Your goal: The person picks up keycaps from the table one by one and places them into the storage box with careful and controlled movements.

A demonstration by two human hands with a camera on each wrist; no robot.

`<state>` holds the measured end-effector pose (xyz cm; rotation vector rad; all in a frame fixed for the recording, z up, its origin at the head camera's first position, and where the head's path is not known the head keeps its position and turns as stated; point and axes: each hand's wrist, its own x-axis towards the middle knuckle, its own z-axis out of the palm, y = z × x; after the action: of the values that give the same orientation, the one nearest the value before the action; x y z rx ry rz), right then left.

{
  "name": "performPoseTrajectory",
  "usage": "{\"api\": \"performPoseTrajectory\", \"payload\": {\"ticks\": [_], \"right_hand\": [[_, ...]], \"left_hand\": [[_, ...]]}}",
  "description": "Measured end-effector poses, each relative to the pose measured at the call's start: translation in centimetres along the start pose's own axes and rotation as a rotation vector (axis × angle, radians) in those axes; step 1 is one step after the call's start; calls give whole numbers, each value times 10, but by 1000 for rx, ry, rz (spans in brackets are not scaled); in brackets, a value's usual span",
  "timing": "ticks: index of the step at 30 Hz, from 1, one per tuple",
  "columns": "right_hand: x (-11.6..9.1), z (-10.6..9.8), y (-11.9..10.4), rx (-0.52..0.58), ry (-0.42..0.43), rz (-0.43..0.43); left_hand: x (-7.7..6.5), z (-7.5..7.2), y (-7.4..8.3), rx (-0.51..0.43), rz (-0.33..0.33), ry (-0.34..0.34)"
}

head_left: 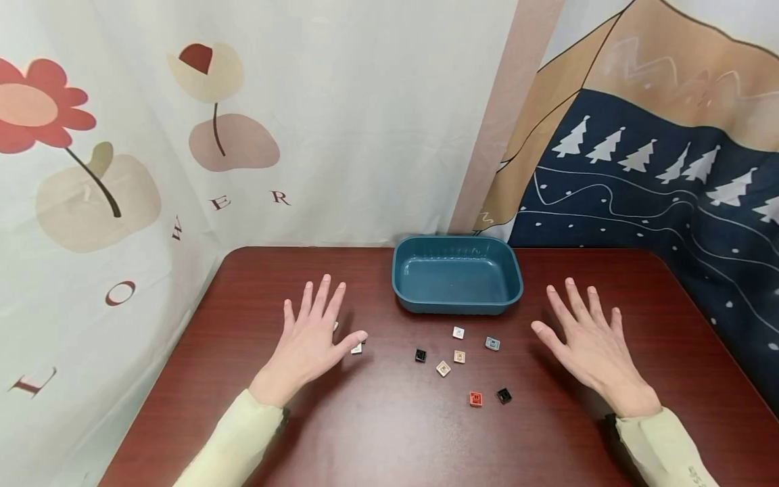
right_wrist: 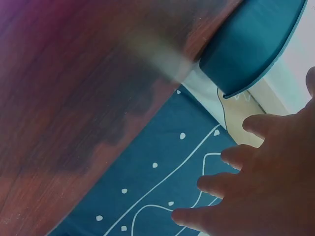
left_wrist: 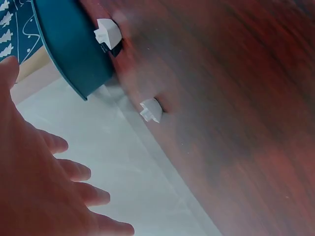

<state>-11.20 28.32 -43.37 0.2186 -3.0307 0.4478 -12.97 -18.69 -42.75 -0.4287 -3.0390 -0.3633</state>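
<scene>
My left hand [head_left: 307,341] is spread palm down over the left of the table, its fingers straight and holding nothing. Just under its thumb lies a white keycap [head_left: 356,350]; another white keycap [left_wrist: 151,110] is mostly hidden by the hand in the head view. My right hand [head_left: 590,348] hovers on the right, fingers also spread, nothing in it. Between the hands are scattered several small keycaps: a white one [head_left: 458,333], a grey one [head_left: 492,343], black ones [head_left: 420,356], beige ones [head_left: 459,356] and a red one [head_left: 476,399].
A teal plastic basin [head_left: 456,308] stands at the back of the dark red wooden table [head_left: 377,433], behind the keycaps. Printed curtains [head_left: 365,122] hang along the table's back and side edges.
</scene>
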Motion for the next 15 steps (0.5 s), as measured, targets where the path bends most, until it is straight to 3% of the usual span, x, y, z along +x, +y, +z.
{"api": "performPoseTrajectory", "payload": {"ticks": [15], "right_hand": [[-5, 0, -6, 11, 11, -13]], "left_hand": [[7, -1, 19, -32, 34, 33]]}}
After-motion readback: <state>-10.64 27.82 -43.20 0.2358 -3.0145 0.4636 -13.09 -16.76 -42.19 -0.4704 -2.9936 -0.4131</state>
